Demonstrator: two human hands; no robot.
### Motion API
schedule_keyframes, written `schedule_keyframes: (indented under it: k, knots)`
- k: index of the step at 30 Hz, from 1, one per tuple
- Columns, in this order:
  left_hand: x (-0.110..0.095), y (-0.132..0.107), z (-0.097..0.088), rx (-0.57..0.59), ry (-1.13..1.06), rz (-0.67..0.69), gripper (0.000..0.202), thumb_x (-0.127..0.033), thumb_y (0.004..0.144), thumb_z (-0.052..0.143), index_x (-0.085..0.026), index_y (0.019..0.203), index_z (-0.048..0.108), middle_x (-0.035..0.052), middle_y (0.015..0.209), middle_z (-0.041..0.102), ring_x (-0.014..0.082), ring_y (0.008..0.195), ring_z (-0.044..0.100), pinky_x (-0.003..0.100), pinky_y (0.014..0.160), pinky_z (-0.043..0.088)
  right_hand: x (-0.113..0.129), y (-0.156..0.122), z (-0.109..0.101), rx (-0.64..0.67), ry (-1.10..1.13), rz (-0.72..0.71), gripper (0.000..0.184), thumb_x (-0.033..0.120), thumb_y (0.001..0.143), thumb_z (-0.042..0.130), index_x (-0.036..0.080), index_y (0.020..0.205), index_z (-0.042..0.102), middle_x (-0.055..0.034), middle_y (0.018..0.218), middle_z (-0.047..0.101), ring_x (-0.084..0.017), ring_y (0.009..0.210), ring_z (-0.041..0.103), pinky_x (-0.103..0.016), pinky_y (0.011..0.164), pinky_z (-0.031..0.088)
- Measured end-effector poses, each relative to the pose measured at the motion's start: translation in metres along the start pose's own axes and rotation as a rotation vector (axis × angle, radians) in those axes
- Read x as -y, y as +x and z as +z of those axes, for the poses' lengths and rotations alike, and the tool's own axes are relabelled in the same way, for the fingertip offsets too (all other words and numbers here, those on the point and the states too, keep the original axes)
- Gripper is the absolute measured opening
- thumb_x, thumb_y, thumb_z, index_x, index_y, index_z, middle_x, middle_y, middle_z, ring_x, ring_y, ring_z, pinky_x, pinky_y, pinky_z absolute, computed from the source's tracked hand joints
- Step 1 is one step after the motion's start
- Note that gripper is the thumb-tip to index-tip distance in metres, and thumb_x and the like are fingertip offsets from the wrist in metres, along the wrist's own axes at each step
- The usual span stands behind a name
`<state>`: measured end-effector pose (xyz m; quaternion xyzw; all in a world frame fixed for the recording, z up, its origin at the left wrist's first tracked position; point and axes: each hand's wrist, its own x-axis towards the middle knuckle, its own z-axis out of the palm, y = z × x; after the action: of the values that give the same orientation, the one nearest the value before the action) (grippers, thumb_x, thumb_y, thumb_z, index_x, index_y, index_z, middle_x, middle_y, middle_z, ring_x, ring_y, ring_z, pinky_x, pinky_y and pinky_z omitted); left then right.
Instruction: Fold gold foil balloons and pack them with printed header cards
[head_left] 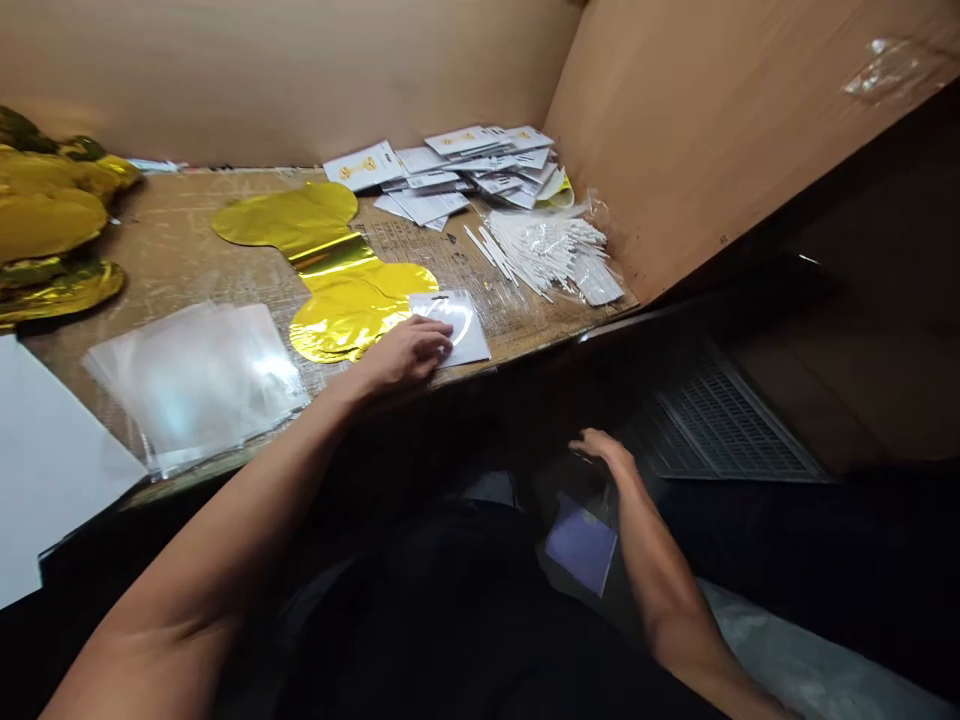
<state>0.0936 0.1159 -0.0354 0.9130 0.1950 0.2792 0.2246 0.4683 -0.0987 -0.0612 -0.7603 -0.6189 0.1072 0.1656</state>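
Observation:
My left hand (409,355) lies at the table's near edge with its fingers on a white card (469,335) that has a round clear window. Beside that hand, a flat gold foil balloon (330,270) stretches across the table, its lower end partly under the card. A stack of clear plastic sleeves (199,375) lies to the left of my left hand. Below the table, my right hand (604,450) hangs with its fingers slightly curled and nothing in them, just above a lilac card (581,543).
The worn wooden tabletop (180,235) is walled by cardboard panels (285,70) at the back and right. Several white printed cards (442,165) and a bundle of white sticks (547,250) lie at the back. More gold foil balloons (45,225) are heaped at the left, above a white sheet (45,470).

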Motion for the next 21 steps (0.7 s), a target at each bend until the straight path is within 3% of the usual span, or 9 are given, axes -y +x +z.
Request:
schedule_keyframes:
  k: [3, 7, 8, 10, 13, 15, 17, 19, 21]
  knots:
    - [-0.003, -0.005, 0.002, 0.046, -0.020, 0.005, 0.020, -0.025, 0.098, 0.060, -0.024, 0.100, 0.080, 0.0074, 0.135, 0.076, 0.0257, 0.127, 0.068, 0.042, 0.108, 0.054, 0.013, 0.000, 0.003, -0.055, -0.070, -0.021, 0.023, 0.031, 0.104, 0.064, 0.015, 0.116, 0.075, -0.0203, 0.121, 0.071, -0.035, 0.118, 0.067, -0.052, 0.100, 0.053]
    - [-0.012, -0.008, -0.002, 0.111, -0.030, -0.014, 0.020, -0.028, 0.098, 0.060, -0.024, 0.094, 0.079, 0.0070, 0.139, 0.074, 0.0266, 0.130, 0.066, 0.042, 0.108, 0.054, 0.079, 0.026, 0.017, -0.086, -0.123, -0.526, 0.039, 0.036, 0.096, 0.078, 0.022, 0.131, 0.071, -0.0189, 0.149, 0.061, -0.038, 0.139, 0.054, -0.054, 0.114, 0.039]
    - [-0.014, -0.008, -0.004, 0.135, -0.030, -0.021, 0.021, -0.030, 0.099, 0.060, -0.023, 0.094, 0.079, 0.0074, 0.139, 0.074, 0.0270, 0.131, 0.065, 0.043, 0.109, 0.053, 0.097, 0.035, 0.021, -0.088, -0.093, -0.627, 0.033, 0.036, 0.097, 0.076, 0.024, 0.127, 0.072, -0.0170, 0.149, 0.062, -0.036, 0.139, 0.054, -0.054, 0.114, 0.038]
    - [-0.018, -0.007, -0.006, 0.178, -0.024, -0.031, 0.023, -0.036, 0.100, 0.060, -0.023, 0.093, 0.078, 0.0082, 0.141, 0.073, 0.0281, 0.131, 0.065, 0.044, 0.112, 0.052, 0.126, 0.050, 0.028, -0.098, 0.009, -0.671, 0.013, 0.034, 0.103, 0.067, 0.023, 0.107, 0.073, -0.0136, 0.130, 0.071, -0.031, 0.124, 0.062, -0.049, 0.108, 0.042]
    - [-0.020, -0.005, -0.001, 0.181, 0.000, -0.038, 0.027, -0.044, 0.099, 0.064, -0.022, 0.087, 0.073, 0.0090, 0.135, 0.074, 0.0283, 0.124, 0.067, 0.044, 0.110, 0.052, 0.150, 0.062, 0.039, -0.160, 0.176, -0.408, 0.023, 0.035, 0.103, 0.063, 0.022, 0.084, 0.061, -0.0090, 0.096, 0.071, -0.025, 0.092, 0.068, -0.040, 0.089, 0.051]
    - [-0.022, -0.006, 0.007, 0.135, 0.033, -0.068, 0.021, -0.039, 0.101, 0.061, -0.023, 0.093, 0.072, 0.0090, 0.126, 0.077, 0.0265, 0.117, 0.069, 0.042, 0.104, 0.054, 0.156, 0.060, 0.044, -0.188, 0.292, -0.153, 0.024, 0.042, 0.096, 0.071, 0.024, 0.089, 0.057, -0.0047, 0.081, 0.068, -0.023, 0.077, 0.068, -0.036, 0.075, 0.053]
    - [-0.026, -0.010, 0.015, 0.099, 0.067, -0.107, 0.018, -0.029, 0.103, 0.055, -0.024, 0.106, 0.072, 0.0092, 0.117, 0.078, 0.0252, 0.110, 0.070, 0.040, 0.097, 0.057, 0.157, 0.052, 0.046, -0.110, 0.503, 0.058, 0.034, 0.051, 0.089, 0.075, 0.025, 0.098, 0.055, 0.0017, 0.067, 0.064, -0.021, 0.060, 0.066, -0.031, 0.058, 0.050]
    - [-0.035, -0.017, 0.017, 0.066, 0.074, -0.115, 0.024, -0.025, 0.104, 0.052, -0.024, 0.119, 0.071, 0.0099, 0.114, 0.078, 0.0246, 0.105, 0.070, 0.039, 0.092, 0.058, 0.157, 0.047, 0.041, 0.023, 0.768, 0.169, 0.042, 0.058, 0.085, 0.074, 0.025, 0.100, 0.053, 0.0069, 0.057, 0.058, -0.017, 0.043, 0.058, -0.025, 0.042, 0.041]
    - [-0.043, -0.029, 0.009, -0.048, 0.073, -0.133, 0.027, -0.022, 0.105, 0.049, -0.024, 0.123, 0.070, 0.0107, 0.117, 0.078, 0.0241, 0.105, 0.071, 0.039, 0.093, 0.059, 0.158, 0.057, 0.028, 0.072, 0.959, 0.170, 0.041, 0.058, 0.083, 0.075, 0.025, 0.095, 0.053, 0.0089, 0.053, 0.055, -0.013, 0.037, 0.053, -0.022, 0.034, 0.032]
